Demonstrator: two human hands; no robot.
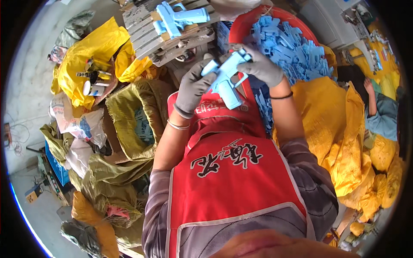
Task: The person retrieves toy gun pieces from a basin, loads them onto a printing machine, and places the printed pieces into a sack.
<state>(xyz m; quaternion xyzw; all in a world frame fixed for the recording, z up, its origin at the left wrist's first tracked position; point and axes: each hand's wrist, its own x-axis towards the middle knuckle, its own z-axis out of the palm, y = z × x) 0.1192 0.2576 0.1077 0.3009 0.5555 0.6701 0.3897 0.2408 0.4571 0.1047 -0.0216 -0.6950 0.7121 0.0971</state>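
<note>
Both gloved hands, L (192,88) & R (259,66), gripping blue toy gun (225,79), red basin (251,21) w/ blue parts behind

Both hands wear grey knit gloves, the left hand (192,88) above a thin silver bangle and the right hand (260,66) above a dark wristband, with grey striped sleeves pushed up and a red, white-trimmed apron.

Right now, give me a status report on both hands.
Left hand and right hand, gloved, both gripping light blue toy gun. Red basin of blue parts behind. Nothing blocking.
</note>
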